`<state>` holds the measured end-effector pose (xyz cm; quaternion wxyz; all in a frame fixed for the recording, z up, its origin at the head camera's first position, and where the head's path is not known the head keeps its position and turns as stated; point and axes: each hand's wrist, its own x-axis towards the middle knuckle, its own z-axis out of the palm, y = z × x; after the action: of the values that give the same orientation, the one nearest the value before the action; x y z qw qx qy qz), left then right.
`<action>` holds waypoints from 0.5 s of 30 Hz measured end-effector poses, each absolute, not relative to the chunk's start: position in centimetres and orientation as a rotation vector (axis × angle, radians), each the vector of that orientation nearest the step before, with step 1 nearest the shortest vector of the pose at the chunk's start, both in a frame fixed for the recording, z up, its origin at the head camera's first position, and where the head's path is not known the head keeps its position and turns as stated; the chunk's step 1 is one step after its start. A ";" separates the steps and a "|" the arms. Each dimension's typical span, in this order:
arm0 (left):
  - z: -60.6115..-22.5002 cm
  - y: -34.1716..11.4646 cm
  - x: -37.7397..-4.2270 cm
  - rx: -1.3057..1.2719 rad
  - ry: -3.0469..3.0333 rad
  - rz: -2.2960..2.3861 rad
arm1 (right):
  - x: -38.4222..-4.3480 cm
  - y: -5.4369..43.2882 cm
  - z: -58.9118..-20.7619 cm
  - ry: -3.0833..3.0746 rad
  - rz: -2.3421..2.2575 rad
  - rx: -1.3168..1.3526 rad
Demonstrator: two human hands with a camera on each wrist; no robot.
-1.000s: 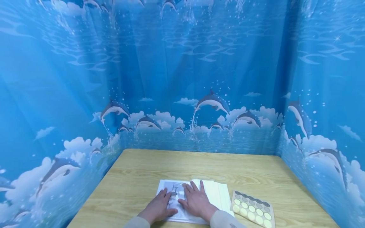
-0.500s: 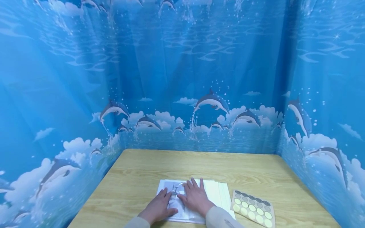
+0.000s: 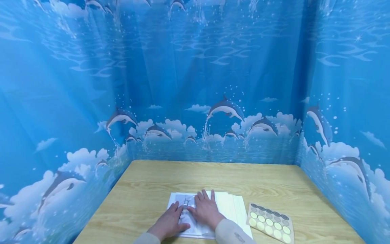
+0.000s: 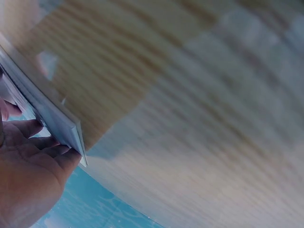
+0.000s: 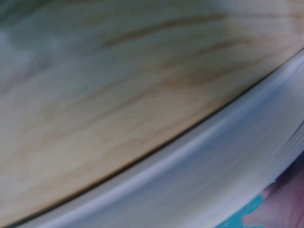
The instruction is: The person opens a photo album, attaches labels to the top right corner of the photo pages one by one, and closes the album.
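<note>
An open book [image 3: 233,206] lies near the front of the table in the head view, its left page bearing a grey printed picture and its right page mostly white. My left hand [image 3: 168,221] rests on the left page with fingers extended and thumb spread. My right hand [image 3: 206,209] lies on the book around its middle fold, fingers straight and pointing away, thumb reaching toward the left fingertips. In the left wrist view, the left fingers [image 4: 52,147] lie along the book's edge [image 4: 66,126]. The right wrist view catches only part of the right hand [image 5: 282,206] beyond the blurred pages [image 5: 180,180].
To the right of the book is a tan sheet [image 3: 269,223] with rows of round pieces, dark grey at the far side and pale yellow nearer. The wood-grain table [image 3: 213,174] is enclosed by blue dolphin-print curtains [image 3: 182,84].
My right hand has slid a little to the left across the book, its thumb now closer to the left fingers. The left hand stays in place.
</note>
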<state>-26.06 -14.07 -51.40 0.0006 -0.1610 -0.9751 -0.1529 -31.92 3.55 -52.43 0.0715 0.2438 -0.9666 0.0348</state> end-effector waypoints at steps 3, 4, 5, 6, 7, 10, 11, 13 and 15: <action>-51.4 -14.0 -26.0 -0.504 -3.064 -0.490 | -31.7 3.3 -52.4 -2.909 0.108 0.744; -51.3 -14.0 -26.0 -0.501 -3.066 -0.495 | -31.7 3.2 -52.5 -2.911 0.100 0.747; -51.4 -14.0 -25.9 -0.498 -3.067 -0.500 | -31.6 3.1 -52.5 -2.910 0.093 0.751; -51.4 -14.0 -25.9 -0.498 -3.068 -0.503 | -31.5 3.0 -52.5 -2.910 0.085 0.753; -51.4 -14.0 -25.9 -0.495 -3.070 -0.505 | -31.5 3.0 -52.5 -2.910 0.074 0.754; -51.5 -14.1 -26.0 -0.485 -3.079 -0.502 | -31.3 2.9 -52.4 -2.911 0.059 0.755; -51.5 -14.1 -26.0 -0.484 -3.081 -0.500 | -31.2 2.9 -52.4 -2.913 0.059 0.756; -51.6 -14.1 -26.1 -0.485 -3.082 -0.494 | -31.1 2.9 -52.3 -2.917 0.054 0.762; -51.6 -14.1 -26.1 -0.489 -3.081 -0.488 | -30.9 3.0 -52.3 -2.921 0.053 0.772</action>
<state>-26.06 -14.12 -51.60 -0.0080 -0.1550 -0.9757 -0.1546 -30.95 3.01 -52.34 0.0597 0.2551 -0.9649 0.0176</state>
